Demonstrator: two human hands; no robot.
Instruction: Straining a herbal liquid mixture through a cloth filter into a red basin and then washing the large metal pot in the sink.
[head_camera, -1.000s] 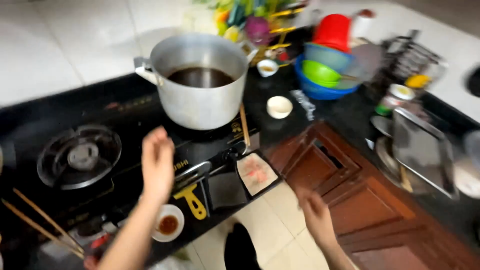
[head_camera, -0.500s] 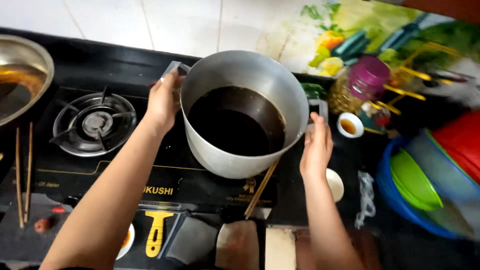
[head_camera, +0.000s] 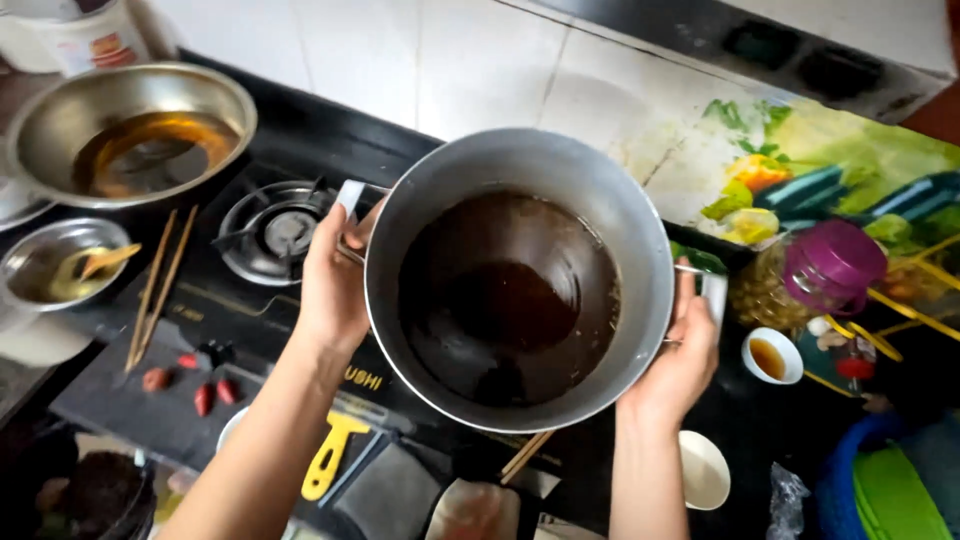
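Observation:
A large grey metal pot (head_camera: 520, 160) with a shallow dark brown liquid in its bottom is held above the black gas stove (head_camera: 210, 290). My left hand (head_camera: 335, 280) grips its left handle. My right hand (head_camera: 680, 365) grips its right handle. The pot fills the middle of the view and appears lifted towards me, slightly tilted.
A steel wok (head_camera: 60, 110) with brown oil sits at the far left, a small steel bowl (head_camera: 40, 260) with a spoon below it. Chopsticks (head_camera: 150, 285) lie beside the burner (head_camera: 280, 230). A purple-lidded jar (head_camera: 830, 265), small white sauce dishes (head_camera: 772, 355) and a yellow-handled tool (head_camera: 330, 460) lie around.
Both hands went from open above the stove to gripping the pot's handles. The pot now looks larger and closer, lifted off the burner.

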